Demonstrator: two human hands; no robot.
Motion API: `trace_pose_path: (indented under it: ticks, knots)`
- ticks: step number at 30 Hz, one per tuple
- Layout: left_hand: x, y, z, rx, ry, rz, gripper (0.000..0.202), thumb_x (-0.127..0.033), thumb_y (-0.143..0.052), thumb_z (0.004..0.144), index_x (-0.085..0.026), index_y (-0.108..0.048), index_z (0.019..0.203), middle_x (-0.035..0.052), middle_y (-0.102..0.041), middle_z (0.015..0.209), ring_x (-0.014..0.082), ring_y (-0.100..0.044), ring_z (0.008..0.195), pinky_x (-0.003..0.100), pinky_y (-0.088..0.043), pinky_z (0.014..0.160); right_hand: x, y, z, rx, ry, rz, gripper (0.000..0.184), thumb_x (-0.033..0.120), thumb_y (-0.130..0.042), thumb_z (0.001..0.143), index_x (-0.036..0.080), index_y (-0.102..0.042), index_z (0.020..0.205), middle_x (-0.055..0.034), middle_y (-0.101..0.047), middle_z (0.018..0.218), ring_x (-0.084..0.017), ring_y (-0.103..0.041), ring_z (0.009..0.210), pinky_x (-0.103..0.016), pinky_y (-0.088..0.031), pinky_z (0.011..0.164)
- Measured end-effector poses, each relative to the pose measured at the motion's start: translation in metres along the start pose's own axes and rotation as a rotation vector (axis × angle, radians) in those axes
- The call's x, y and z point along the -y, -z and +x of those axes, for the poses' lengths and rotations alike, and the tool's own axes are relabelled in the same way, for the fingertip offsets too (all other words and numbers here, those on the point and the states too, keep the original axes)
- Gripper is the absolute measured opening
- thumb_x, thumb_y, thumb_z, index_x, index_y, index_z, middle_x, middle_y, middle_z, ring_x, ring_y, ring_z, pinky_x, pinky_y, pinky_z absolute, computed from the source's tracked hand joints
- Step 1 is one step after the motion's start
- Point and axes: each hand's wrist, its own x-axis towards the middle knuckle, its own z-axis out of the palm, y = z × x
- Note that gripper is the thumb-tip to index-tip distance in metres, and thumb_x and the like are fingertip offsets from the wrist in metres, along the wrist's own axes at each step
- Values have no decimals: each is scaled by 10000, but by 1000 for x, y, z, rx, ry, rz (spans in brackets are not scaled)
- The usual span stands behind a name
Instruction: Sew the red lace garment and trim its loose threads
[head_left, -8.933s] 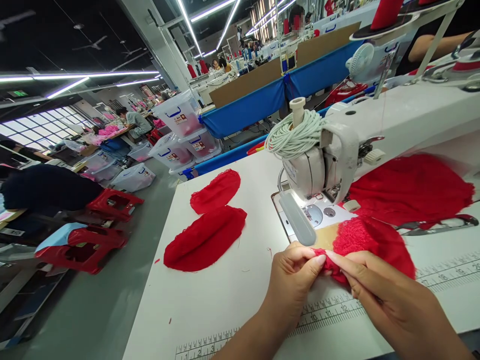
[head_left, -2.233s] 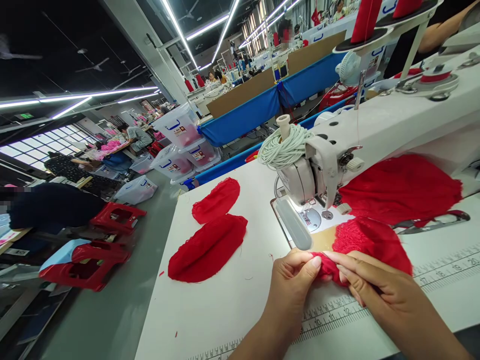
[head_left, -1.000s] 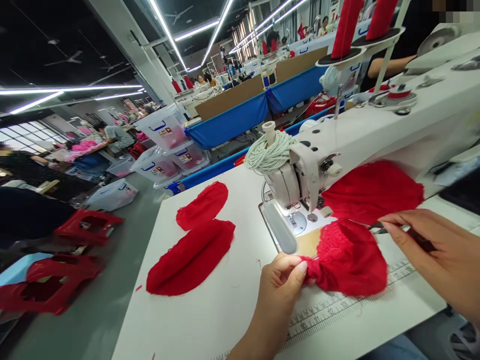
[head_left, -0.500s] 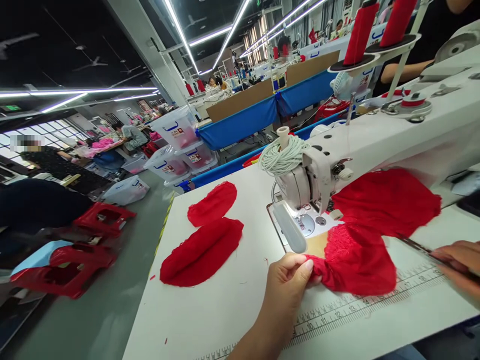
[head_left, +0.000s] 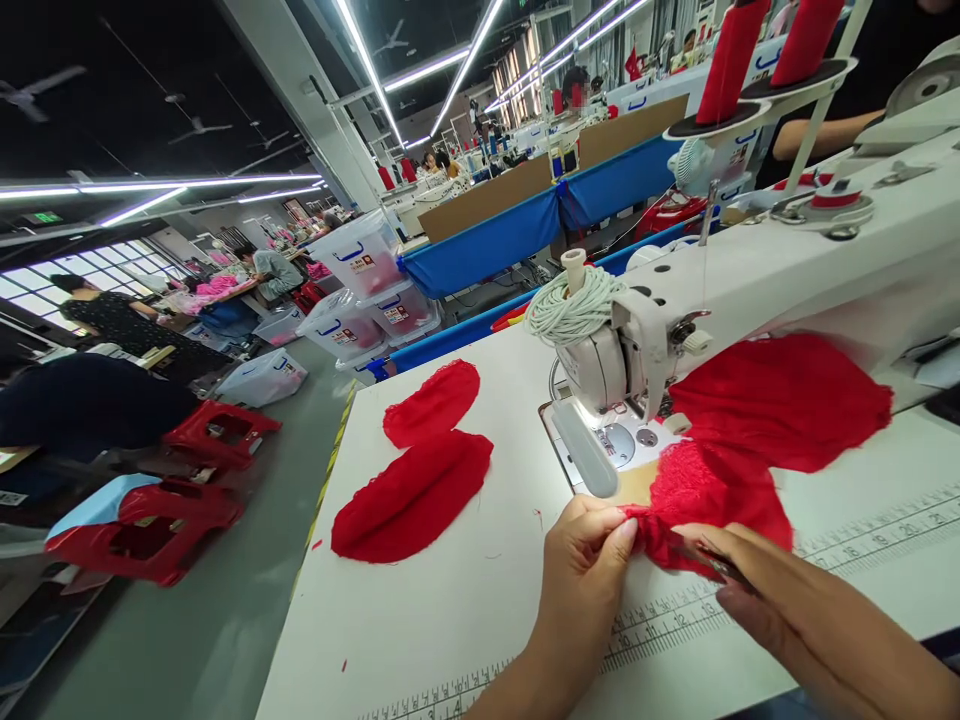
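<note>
My left hand [head_left: 589,565] pinches the near left edge of a red lace-trimmed fabric piece [head_left: 720,490] between thumb and fingers. My right hand [head_left: 757,580] is closed around small metal thread snips [head_left: 721,568]. Their tip is at the red cloth, just right of my left fingers; whether the blades touch it I cannot make out. Behind this piece, a second red fabric piece [head_left: 787,400] lies under the arm of the white sewing machine [head_left: 600,360]. The machine's needle plate [head_left: 616,442] shows beyond my left hand.
Two red fabric pieces, a larger one [head_left: 412,500] and a smaller one [head_left: 433,403], lie on the white tabletop [head_left: 450,620]. A printed ruler [head_left: 660,632] runs along its front. Red thread cones [head_left: 731,65] stand above the machine. Red stools [head_left: 150,530] and plastic boxes [head_left: 356,255] are leftward.
My right hand has come in from the right with the thread snips, up to the cloth near my left fingers. My left hand keeps its pinch. The view has shifted slightly.
</note>
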Motion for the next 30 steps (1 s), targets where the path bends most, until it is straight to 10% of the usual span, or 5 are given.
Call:
trace_pose_path:
  ticks: [8, 30]
  knots:
    - [-1, -1, -2, -34, -44, 20, 164, -268, -651, 837, -239, -805, 789, 24, -573, 769, 170, -538, 754, 292, -455, 724, 3, -4, 24, -252, 107, -115, 413, 491, -427, 1000, 224, -740, 1044, -25, -745, 796, -178, -746, 683, -225, -586, 523]
    - [-1, -2, 1, -34, -28, 24, 177, -272, -642, 821, -217, -774, 716, 32, -598, 763, 181, -565, 773, 298, -473, 737, -6, -3, 24, -58, -83, 202, 308, 427, -543, 948, 288, -729, 1151, -38, -781, 977, -247, -759, 868, -281, -624, 676]
